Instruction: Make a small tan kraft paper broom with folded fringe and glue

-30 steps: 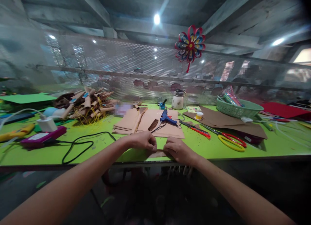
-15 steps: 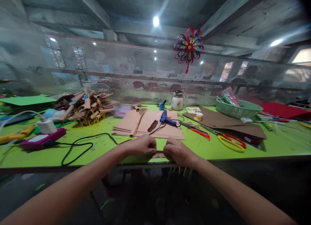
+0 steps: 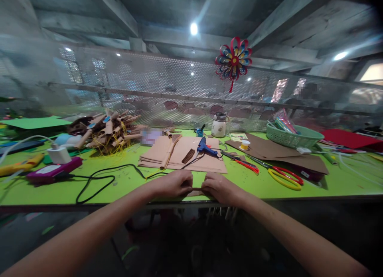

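Close to the front edge of the green table, my left hand and my right hand both pinch a small piece of brown paper. Only a narrow stretch of it shows between them; the fingers cover its ends. Just beyond lies a stack of brown paper sheets. On that stack rest a rolled paper piece with a fringed end, several small folded brown strips and a blue hot glue gun with its black cord.
On the right lie red-handled pliers, scissors with red and yellow handles, brown card and a green basket. Leftward are a pile of paper rolls, a purple power strip and a black cord. A white flask stands behind.
The view has tilted slightly, so everything sits a little lower. Both hands keep their pinch on the brown paper; a thin brown edge now shows between them.
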